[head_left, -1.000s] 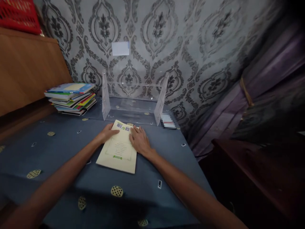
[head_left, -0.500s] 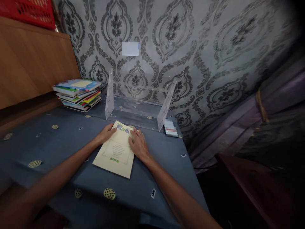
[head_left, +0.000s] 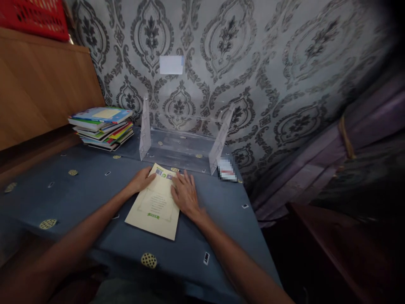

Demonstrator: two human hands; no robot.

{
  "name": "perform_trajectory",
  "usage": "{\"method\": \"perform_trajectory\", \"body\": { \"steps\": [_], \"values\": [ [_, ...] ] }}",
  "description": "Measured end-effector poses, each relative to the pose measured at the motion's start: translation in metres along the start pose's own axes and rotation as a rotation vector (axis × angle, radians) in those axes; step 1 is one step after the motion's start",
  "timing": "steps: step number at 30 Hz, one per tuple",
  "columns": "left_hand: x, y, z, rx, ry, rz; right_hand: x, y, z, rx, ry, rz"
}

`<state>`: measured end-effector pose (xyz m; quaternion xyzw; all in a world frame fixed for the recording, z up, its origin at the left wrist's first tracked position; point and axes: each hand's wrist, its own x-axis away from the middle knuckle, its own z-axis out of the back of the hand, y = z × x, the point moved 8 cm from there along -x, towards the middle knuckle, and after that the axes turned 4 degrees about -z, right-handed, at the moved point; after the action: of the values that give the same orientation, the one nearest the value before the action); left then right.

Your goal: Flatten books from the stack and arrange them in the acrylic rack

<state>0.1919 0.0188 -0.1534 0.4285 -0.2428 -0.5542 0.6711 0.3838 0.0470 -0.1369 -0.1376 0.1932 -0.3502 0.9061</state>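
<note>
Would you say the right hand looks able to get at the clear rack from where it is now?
Probably yes: the right hand rests on the booklet's far right edge, and the clear rack stands just beyond, with only tablecloth visible between them.

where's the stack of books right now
The stack of books is at the left in the head view, on the blue tablecloth, beside the wooden cabinet and to the left of the clear rack.
</note>
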Motion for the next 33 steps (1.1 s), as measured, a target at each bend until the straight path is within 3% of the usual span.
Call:
{"method": "perform_trajectory", "body": {
  "steps": [4,8,11,17,21,25,30,33],
  "values": [
    [0.0,-0.006,-0.005,0.076,-0.1,0.042,-0.004,-0.041,-0.01,-0.07,-0.058,0.24],
    [-0.002,-0.011,-0.007,0.149,-0.192,0.076,-0.021,-0.061,-0.026,-0.089,-0.118,0.262],
    [-0.002,-0.017,-0.009,0.197,-0.253,0.103,-0.031,-0.046,-0.031,-0.07,-0.135,0.17],
    [-0.005,-0.025,-0.014,0.268,-0.365,0.151,-0.018,0.021,-0.012,-0.034,-0.039,-0.042],
    [-0.009,-0.027,-0.015,0.303,-0.386,0.179,-0.006,0.028,-0.006,-0.012,-0.062,-0.068],
    [-0.011,-0.026,-0.015,0.314,-0.374,0.188,0.012,-0.008,-0.009,-0.019,-0.136,0.042],
    [-0.008,-0.019,-0.012,0.308,-0.373,0.167,0.05,-0.091,-0.023,-0.104,-0.344,0.331],
    [-0.006,-0.015,-0.011,0.298,-0.379,0.144,0.064,-0.128,-0.029,-0.11,-0.386,0.452]
  ]
}}
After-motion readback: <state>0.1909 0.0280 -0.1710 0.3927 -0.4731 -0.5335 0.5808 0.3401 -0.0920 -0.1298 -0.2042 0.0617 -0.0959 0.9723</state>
